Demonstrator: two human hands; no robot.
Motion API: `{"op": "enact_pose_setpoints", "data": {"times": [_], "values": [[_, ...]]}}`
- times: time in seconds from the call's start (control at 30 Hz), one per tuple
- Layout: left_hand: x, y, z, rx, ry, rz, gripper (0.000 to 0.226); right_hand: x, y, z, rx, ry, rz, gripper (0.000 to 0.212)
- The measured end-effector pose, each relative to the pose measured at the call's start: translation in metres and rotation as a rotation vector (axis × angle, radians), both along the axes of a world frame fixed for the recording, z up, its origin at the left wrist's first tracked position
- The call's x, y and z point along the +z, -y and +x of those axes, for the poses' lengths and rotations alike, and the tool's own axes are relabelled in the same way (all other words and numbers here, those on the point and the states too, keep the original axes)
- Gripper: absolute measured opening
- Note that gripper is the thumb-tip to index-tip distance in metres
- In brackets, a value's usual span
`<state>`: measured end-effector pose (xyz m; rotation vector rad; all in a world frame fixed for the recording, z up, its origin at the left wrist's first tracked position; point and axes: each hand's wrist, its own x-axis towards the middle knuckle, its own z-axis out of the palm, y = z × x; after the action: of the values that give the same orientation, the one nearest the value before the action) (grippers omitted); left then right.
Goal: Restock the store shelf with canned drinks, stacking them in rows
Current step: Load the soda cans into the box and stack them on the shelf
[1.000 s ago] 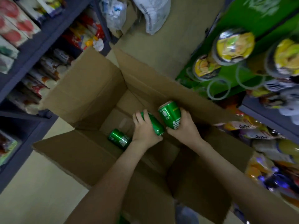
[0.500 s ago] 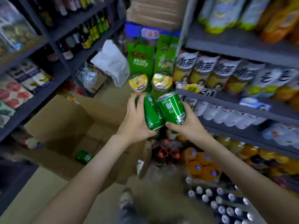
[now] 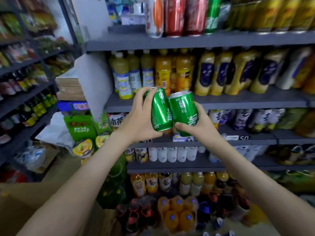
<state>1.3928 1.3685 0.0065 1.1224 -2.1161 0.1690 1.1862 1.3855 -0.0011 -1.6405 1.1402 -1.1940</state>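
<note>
Each hand grips one green can — left hand on the left can, right hand on the right can. The cans touch side by side — raised before the bottle shelf.

Grey shelves hold upright drink bottles, tall cans on top

Grey shelves (crammed with bottles) on both sides

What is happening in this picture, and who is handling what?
A person is restocking a shop. The left hand grips the left green can and the right hand grips the right green can, held up side by side in front of the shelves of bottled drinks. Neither can is on a shelf yet. A cardboard box sits at the lower left.
</note>
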Motion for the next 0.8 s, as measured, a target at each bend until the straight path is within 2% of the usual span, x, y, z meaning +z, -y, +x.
{"op": "enact_pose_setpoints", "data": {"times": [0.27,0.5,0.63,0.8], "values": [[0.062,0.079,-0.047,-0.214,0.06,-0.266,0.103,0.066,0.05,-0.064,-0.187,0.035,-0.174,0.064],[0.117,0.151,-0.047,-0.211,-0.015,-0.409,0.106,0.132,0.121,-0.083,-0.409,-0.06,-0.438,0.071],[0.137,0.176,-0.054,-0.18,-0.039,-0.502,0.106,0.154,0.164,-0.097,-0.506,-0.05,-0.453,0.07],[0.142,0.199,-0.063,-0.084,-0.097,-0.463,0.112,0.169,0.208,-0.11,-0.494,-0.015,-0.368,0.084]]}}
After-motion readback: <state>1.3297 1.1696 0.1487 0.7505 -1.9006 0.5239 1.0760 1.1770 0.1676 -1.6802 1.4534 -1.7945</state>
